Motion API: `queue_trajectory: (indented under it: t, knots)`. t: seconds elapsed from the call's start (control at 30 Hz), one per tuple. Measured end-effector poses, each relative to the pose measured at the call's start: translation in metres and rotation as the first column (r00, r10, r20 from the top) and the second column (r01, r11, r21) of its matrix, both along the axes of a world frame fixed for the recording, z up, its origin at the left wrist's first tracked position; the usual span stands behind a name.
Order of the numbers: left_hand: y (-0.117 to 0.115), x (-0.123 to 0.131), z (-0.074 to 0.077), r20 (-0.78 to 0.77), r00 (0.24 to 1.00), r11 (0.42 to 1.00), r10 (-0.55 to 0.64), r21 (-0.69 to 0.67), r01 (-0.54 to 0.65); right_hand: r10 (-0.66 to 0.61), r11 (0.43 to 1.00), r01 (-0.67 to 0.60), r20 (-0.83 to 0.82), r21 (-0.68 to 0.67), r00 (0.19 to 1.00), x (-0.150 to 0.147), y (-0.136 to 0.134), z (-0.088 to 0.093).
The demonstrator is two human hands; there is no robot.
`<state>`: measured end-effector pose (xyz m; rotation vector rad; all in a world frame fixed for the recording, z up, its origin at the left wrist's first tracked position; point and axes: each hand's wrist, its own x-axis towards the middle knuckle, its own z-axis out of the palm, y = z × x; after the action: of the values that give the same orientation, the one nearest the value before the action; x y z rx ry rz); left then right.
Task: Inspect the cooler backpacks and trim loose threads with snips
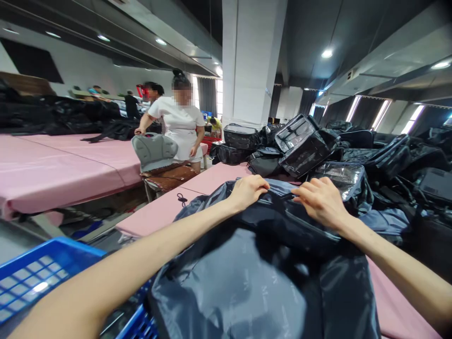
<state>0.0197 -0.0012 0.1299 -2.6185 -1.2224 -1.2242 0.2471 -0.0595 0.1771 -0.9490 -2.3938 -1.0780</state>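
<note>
A black bag [243,278] with a grey printed lining lies opened out in front of me, its inside facing up. At its far edge my left hand [249,190] is closed, thumb and fingers pinching the rim. My right hand [319,200] is closed a little to the right, its fingertips on a thin black strip [287,196] at the same rim. Whether that strip is a zip end or a strap I cannot make out. A small black cord loop [182,199] lies on the pink table [155,214] beyond the bag.
Black bags [307,146] with clear pockets are heaped at the right. A blue plastic basket [67,247] stands at lower left. Another pink table [63,174] lies beyond, with a person in white [180,117] beside a grey-backed chair [155,150]. A white pillar [250,61] rises behind.
</note>
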Motion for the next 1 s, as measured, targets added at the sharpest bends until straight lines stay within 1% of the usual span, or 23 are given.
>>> queue_trajectory:
  t: [0.07,0.17,0.23,0.3,0.37,0.4,0.43,0.5,0.57,0.67,0.73,0.77,0.83,0.9,1.0]
  knots:
    - [0.001,0.001,0.006,-0.056,0.997,0.997,0.060,-0.051,-0.063,0.002,0.996,-0.009,0.080,0.084,0.997,-0.016,0.006,0.002]
    - [0.005,-0.001,0.018,-0.129,0.991,0.985,0.034,-0.164,-0.056,0.011,0.988,-0.036,0.164,0.149,0.986,-0.029,0.014,0.002]
    - [0.007,-0.002,0.024,-0.142,0.990,0.975,0.007,-0.218,-0.039,0.021,0.987,-0.051,0.192,0.152,0.981,-0.030,0.017,0.001]
    - [0.009,-0.003,0.028,-0.138,0.990,0.969,-0.001,-0.245,-0.034,0.043,0.994,-0.062,0.190,0.095,0.981,-0.029,0.017,0.001]
    - [0.009,-0.003,0.029,-0.124,0.992,0.965,-0.011,-0.262,-0.022,0.087,0.996,-0.086,0.158,-0.014,0.984,-0.027,0.015,0.002]
    - [0.009,-0.004,0.029,-0.116,0.993,0.964,-0.020,-0.266,-0.011,0.097,0.995,-0.091,0.135,-0.050,0.986,-0.026,0.014,0.002]
    - [0.010,-0.004,0.028,-0.107,0.994,0.964,-0.031,-0.265,0.002,0.090,0.995,-0.084,0.118,-0.060,0.989,-0.026,0.012,0.003]
    - [0.012,-0.005,0.026,-0.090,0.994,0.965,-0.053,-0.260,0.028,0.023,1.000,-0.024,0.109,0.002,0.994,-0.027,0.011,0.004]
    - [0.015,-0.006,0.024,-0.072,0.995,0.966,-0.070,-0.254,0.049,-0.041,0.996,0.029,0.142,0.086,0.989,-0.029,0.012,0.004]
    - [0.019,-0.008,0.022,-0.029,0.995,0.964,-0.095,-0.253,0.085,-0.033,0.994,0.008,0.218,0.111,0.975,-0.032,0.014,0.004]
    - [0.020,-0.009,0.021,0.004,0.995,0.963,-0.104,-0.250,0.102,-0.003,0.998,-0.013,0.234,0.066,0.972,-0.031,0.014,0.004]
    - [0.019,-0.009,0.020,0.022,0.994,0.964,-0.103,-0.246,0.105,0.016,1.000,-0.021,0.221,0.019,0.975,-0.030,0.015,0.004]
    - [0.017,-0.010,0.020,0.049,0.994,0.967,-0.093,-0.233,0.102,0.052,0.993,-0.038,0.127,-0.110,0.991,-0.027,0.015,0.005]
    - [0.014,-0.010,0.021,0.052,0.995,0.969,-0.080,-0.230,0.090,0.065,0.971,-0.064,-0.007,-0.231,0.998,-0.022,0.015,0.005]
    - [0.009,-0.010,0.021,0.008,0.997,0.970,-0.071,-0.233,0.071,0.042,0.942,-0.085,-0.136,-0.323,0.990,-0.016,0.018,0.003]
